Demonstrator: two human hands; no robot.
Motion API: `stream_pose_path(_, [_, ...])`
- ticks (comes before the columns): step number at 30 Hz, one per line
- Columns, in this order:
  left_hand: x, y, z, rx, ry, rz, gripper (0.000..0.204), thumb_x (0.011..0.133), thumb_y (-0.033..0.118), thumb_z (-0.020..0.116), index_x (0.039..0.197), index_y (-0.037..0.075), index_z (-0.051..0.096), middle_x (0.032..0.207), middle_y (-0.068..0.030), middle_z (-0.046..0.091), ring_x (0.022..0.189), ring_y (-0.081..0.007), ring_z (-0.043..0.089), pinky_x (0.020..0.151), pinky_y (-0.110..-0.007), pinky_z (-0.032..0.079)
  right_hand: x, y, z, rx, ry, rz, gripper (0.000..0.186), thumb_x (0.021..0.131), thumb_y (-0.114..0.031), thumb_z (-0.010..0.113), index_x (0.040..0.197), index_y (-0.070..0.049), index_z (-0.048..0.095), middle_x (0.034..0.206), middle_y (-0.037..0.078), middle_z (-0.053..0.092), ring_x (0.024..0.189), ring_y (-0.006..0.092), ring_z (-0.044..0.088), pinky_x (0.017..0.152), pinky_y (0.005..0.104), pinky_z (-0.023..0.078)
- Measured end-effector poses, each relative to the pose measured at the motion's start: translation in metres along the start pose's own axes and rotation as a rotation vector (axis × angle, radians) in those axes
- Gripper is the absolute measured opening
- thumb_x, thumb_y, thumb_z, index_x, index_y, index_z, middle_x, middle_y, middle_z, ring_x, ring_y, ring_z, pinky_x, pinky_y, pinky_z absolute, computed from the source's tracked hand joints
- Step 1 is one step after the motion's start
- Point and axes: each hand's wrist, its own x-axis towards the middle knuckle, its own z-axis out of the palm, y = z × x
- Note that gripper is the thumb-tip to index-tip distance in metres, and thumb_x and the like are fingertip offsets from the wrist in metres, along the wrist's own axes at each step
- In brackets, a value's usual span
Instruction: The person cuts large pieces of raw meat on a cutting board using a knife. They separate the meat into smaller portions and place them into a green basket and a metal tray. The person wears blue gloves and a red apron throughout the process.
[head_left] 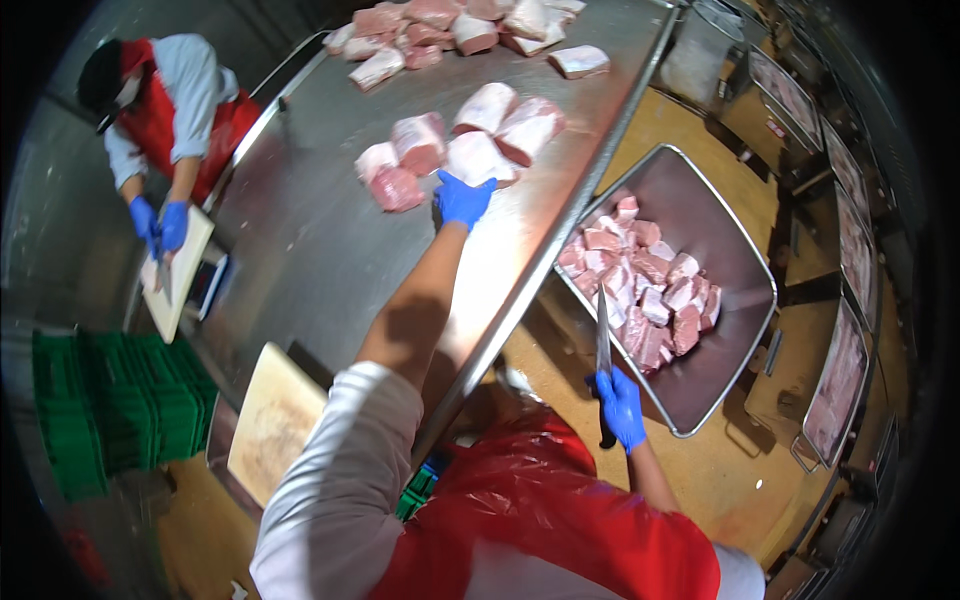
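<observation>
My left hand (463, 201), in a blue glove, reaches across the steel table and grips the near edge of a pale, fat-covered pork chunk (478, 157). Its thumb and fingers are spread around that edge. Several more pork chunks (418, 140) lie close by, pink on their cut faces. In my right hand (622, 408), also gloved in blue, is a knife (603, 335) with a dark handle, its blade pointing away from me. The blade passes over the rim of a deep metal tub (740, 330) at the right, which holds many cut pork pieces (650, 285).
Across the steel table (300, 220), a co-worker (180, 120) handles a knife over a white board (185, 285). A pale cutting board (275, 420) is at the near left, beside green crates (120, 400). More pork (440, 30) lies at the far end. Meat-filled metal containers (835, 370) line the right.
</observation>
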Motion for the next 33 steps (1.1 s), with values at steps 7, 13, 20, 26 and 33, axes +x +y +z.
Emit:
stream_pose_path(7, [0.067, 0.098, 0.062, 0.330, -0.026, -0.438, 0.138, 0.067, 0.065, 0.082, 0.162, 0.010, -0.003, 0.160, -0.0292, 0.024, 0.146, -0.0443, 0.033, 0.112, -0.063, 0.036, -0.069, 0.083, -0.054, 0.256, 0.289, 0.381, 0.028, 0.107, -0.022, 0.054, 0.108, 0.003, 0.067, 0.088, 0.004, 0.069, 0.077, 0.0107, 0.060, 0.075, 0.0273, 0.051])
stream_pose_path(13, [0.049, 0.063, 0.023, 0.362, -0.064, -0.149, 0.125, 0.064, 0.054, 0.084, 0.157, 0.005, 0.018, 0.151, -0.0262, 0.043, 0.135, -0.0404, 0.051, 0.109, -0.051, 0.047, -0.050, 0.077, -0.056, 0.261, 0.300, 0.355, 0.030, 0.107, -0.024, 0.052, 0.103, 0.001, 0.068, 0.086, 0.004, 0.068, 0.076, 0.0109, 0.059, 0.074, 0.0272, 0.049])
stream_pose_path(20, [-0.028, -0.080, -0.014, -0.405, -0.272, -0.176, 0.082, 0.068, 0.030, 0.083, 0.133, -0.007, 0.050, 0.125, -0.0221, 0.062, 0.103, -0.0258, 0.066, 0.084, -0.041, 0.057, 0.032, 0.058, -0.045, 0.135, 0.038, 0.151, 0.032, 0.106, -0.028, 0.055, 0.102, 0.001, 0.068, 0.084, 0.003, 0.066, 0.076, 0.0107, 0.057, 0.073, 0.0274, 0.048])
stream_pose_path(26, [-0.246, -0.127, -0.176, -1.454, -0.315, -0.256, 0.049, 0.085, 0.021, 0.071, 0.128, 0.002, 0.058, 0.114, -0.0081, 0.062, 0.103, -0.0184, 0.060, 0.089, -0.032, 0.051, 0.090, 0.023, -0.002, -0.034, -0.220, -0.095, 0.031, 0.107, -0.029, 0.054, 0.101, -0.002, 0.069, 0.083, 0.001, 0.064, 0.073, 0.0086, 0.054, 0.067, 0.0265, 0.045])
stream_pose_path(33, [-0.381, -0.210, -0.399, -0.879, 0.365, 0.032, 0.061, 0.081, 0.023, 0.073, 0.133, -0.001, 0.051, 0.119, -0.0109, 0.062, 0.104, -0.0179, 0.062, 0.089, -0.032, 0.053, 0.136, -0.028, 0.079, 0.107, -0.586, -0.300, 0.023, 0.108, -0.023, 0.052, 0.099, -0.004, 0.061, 0.082, 0.000, 0.061, 0.071, 0.0083, 0.056, 0.066, 0.0251, 0.050])
